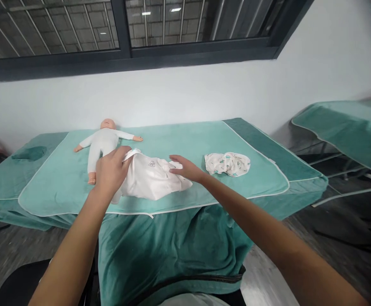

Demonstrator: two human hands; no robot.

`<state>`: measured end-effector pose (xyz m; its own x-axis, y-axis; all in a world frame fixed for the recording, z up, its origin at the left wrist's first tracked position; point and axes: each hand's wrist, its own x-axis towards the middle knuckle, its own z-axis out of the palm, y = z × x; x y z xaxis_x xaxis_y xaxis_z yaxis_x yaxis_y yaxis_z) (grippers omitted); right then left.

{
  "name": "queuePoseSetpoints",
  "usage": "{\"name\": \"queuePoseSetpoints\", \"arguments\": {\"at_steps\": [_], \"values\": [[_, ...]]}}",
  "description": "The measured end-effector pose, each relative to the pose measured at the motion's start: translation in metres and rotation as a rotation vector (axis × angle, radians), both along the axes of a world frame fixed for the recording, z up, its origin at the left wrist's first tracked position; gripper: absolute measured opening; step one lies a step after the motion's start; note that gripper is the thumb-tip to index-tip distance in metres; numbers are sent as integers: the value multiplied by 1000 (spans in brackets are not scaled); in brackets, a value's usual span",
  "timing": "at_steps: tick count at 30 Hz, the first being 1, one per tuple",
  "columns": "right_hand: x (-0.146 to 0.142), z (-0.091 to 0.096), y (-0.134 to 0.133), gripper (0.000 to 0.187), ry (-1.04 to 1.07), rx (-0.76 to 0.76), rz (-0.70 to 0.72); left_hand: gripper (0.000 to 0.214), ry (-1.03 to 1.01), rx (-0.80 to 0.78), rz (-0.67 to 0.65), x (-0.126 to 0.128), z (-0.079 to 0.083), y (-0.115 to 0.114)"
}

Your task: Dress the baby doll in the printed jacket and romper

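A white baby garment (pixel 152 178) lies bunched on the light green towel (pixel 179 140) near the table's front edge. My left hand (pixel 111 172) grips its left end, fingers curled round the collar. My right hand (pixel 185 168) lies on the garment's right side with fingers stretched out flat. A baby doll (pixel 104 142) in a white suit lies on its back just behind my left hand. To the right, a small patterned white cloth (pixel 227 163) lies crumpled on the towel.
The table is draped in a dark green cover (pixel 172 246). A folded dark green cloth (pixel 29 153) sits at its far left. Another green-covered table (pixel 347 123) stands to the right. A white wall and dark window frame lie behind.
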<state>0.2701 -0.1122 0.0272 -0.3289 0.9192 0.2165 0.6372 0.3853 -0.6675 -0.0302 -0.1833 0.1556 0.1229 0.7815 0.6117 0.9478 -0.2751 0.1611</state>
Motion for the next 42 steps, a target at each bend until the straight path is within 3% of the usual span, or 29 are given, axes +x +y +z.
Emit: {"name": "queuePoseSetpoints", "arguments": {"at_steps": [2,4,6,8,12,17,21,25,28,31,34,36,38,42], "values": [[-26,17,-4,60,106,40,109,26,-35,132,-92,7,12,-8],[-42,32,-4,43,170,61,151,25,-48,218,-130,8,22,-15],[-46,40,3,32,220,80,131,24,-28,245,-85,1,26,-19],[-40,43,14,27,278,152,19,23,21,226,5,-12,25,-17],[-14,34,36,22,319,289,-243,28,119,73,191,-37,1,2],[16,25,39,24,225,160,-322,37,143,-76,278,-43,-37,31],[31,42,43,29,-59,215,-392,38,130,-66,280,-40,-47,59],[29,56,69,29,-317,204,-452,39,70,-130,294,-34,-55,106],[4,37,88,34,-436,240,-420,33,20,-140,296,-16,-79,137],[-33,-8,95,43,-434,310,-195,30,21,-157,142,14,-121,151],[-61,-53,100,43,-337,175,-82,35,8,-369,-78,43,-164,155],[-70,-71,109,48,-309,108,-146,38,10,-467,-56,55,-182,160],[-72,-79,123,54,-304,85,-208,43,24,-497,44,58,-189,170],[-66,-76,152,57,-300,137,-233,55,61,-478,130,49,-181,201]]}}
